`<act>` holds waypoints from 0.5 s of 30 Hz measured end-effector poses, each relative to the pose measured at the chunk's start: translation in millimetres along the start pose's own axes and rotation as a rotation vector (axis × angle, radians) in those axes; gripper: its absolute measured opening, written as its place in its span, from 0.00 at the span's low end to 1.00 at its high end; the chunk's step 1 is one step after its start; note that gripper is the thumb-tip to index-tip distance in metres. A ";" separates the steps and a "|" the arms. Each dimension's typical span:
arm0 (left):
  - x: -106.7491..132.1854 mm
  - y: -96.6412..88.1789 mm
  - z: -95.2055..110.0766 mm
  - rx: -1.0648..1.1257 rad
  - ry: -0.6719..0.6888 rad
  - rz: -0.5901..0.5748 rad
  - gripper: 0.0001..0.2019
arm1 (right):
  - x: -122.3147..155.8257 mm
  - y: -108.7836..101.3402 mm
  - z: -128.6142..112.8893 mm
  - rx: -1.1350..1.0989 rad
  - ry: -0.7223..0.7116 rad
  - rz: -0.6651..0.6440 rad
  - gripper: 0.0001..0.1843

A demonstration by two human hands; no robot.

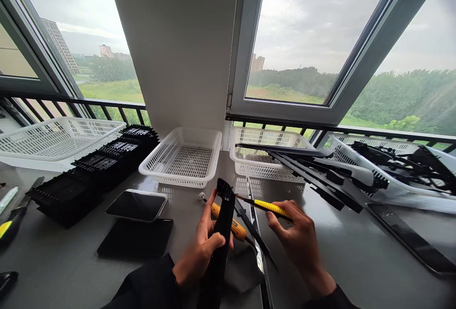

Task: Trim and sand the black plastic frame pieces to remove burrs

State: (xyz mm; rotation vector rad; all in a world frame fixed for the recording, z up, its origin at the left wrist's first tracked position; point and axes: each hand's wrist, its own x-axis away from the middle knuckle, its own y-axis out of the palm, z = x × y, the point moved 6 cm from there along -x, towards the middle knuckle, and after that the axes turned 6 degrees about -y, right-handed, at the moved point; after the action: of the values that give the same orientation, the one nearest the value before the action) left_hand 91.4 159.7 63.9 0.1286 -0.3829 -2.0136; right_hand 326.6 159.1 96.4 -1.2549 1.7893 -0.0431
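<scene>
My left hand (201,247) grips a long black plastic strip (223,226), its curved upper end pointing away from me. A yellow-handled utility knife (269,207) is in my right hand (299,237), fingers closed on the handle. The knife's tip meets or nearly meets the right edge of the strip near its top; the exact contact is too small to tell. Behind the strip lies an orange power tool (237,229) with a cord, partly hidden by my left hand and the strip. Thin dark and silvery strips (254,233) lie just to the right.
An open-mesh white basket (178,176) stands ahead. Another basket (245,168) has long black strips (302,166) across it; one at right holds black parts (402,161). Left are stacked black parts (96,171), a phone (137,204) and a black flat pad (135,238).
</scene>
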 end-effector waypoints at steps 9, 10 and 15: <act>0.4 1.1 -0.4 0.020 0.009 0.007 0.58 | -1.3 3.8 -5.0 -0.018 -0.027 -0.070 0.05; 0.3 1.0 -0.8 0.028 0.006 0.005 0.58 | -1.2 4.7 -5.5 -0.022 -0.032 -0.081 0.05; -0.3 -0.1 0.7 0.069 0.007 -0.004 0.59 | -0.9 5.0 -6.8 -0.022 -0.025 -0.091 0.06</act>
State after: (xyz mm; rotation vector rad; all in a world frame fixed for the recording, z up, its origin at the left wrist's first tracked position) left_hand 91.3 160.2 64.5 0.1799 -0.4486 -2.0038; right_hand 318.3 159.1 98.4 -1.3463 1.7145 -0.0589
